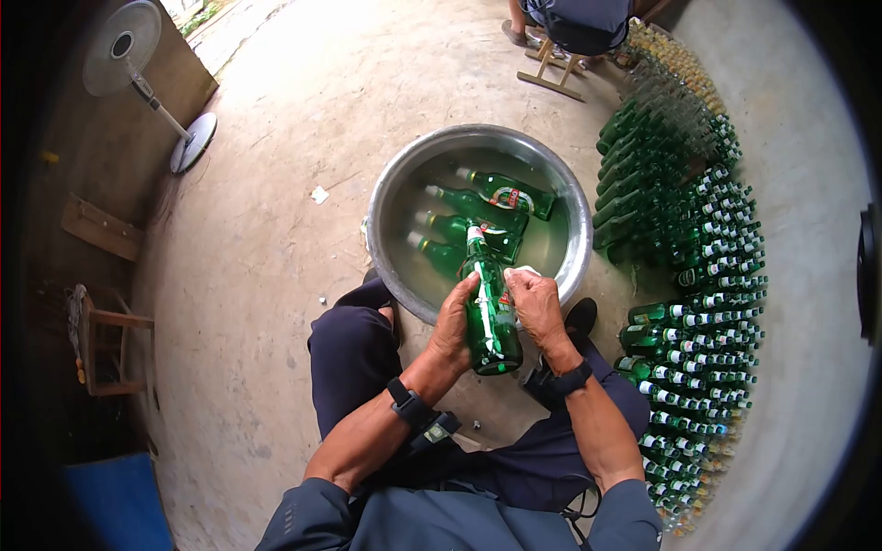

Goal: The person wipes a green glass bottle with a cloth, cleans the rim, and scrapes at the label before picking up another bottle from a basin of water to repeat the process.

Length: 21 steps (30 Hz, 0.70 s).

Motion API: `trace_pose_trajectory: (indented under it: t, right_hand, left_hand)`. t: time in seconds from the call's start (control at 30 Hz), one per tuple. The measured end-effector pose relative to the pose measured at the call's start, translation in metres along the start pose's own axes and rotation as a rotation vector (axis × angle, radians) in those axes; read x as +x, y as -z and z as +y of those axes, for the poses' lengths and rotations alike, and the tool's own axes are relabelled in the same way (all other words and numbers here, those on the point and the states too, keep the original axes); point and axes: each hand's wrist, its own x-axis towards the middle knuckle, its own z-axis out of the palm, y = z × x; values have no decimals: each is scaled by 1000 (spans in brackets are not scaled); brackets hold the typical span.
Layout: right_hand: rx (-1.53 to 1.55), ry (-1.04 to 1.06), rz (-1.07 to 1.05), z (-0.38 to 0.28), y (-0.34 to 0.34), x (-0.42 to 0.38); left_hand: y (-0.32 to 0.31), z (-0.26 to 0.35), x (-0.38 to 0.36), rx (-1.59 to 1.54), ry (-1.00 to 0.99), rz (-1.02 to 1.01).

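A green glass bottle (496, 338) is tilted over the near rim of a metal basin (577, 216), its neck pointing away from me and its base toward me. My left hand (454, 320) is wrapped round its left side. On the right, my right hand (536, 308) is closed in a pinch by the bottle's label, with a white scrap (523, 271) showing at its fingertips; whether that is cloth or paper I cannot tell. Several more green bottles (522, 199) lie in the cloudy water, necks to the left, some still labelled.
Rows of green bottles (684, 344) are stacked along the wall at right. Ahead, a person (579, 23) sits on a low wooden stool (551, 78). A standing fan (191, 142) and a wooden chair (119, 321) are at left. My knees flank the basin's near side.
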Motion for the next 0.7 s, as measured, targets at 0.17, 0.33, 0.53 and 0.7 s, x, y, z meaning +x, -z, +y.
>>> trace_pose_trajectory:
  t: [0.17, 0.33, 0.53, 0.7]
  right_hand:
    - [102, 5, 0, -3, 0, -4]
    - [-107, -85, -99, 22, 5, 12]
    - [94, -60, 45, -11, -6, 4]
    - [148, -129, -33, -24, -8, 3]
  left_hand:
    - [-16, 12, -4, 20, 5, -6]
    - [-22, 27, 1, 92, 29, 10]
    - [-36, 36, 5, 115, 22, 33]
    - [-23, 19, 11, 133, 7, 76]
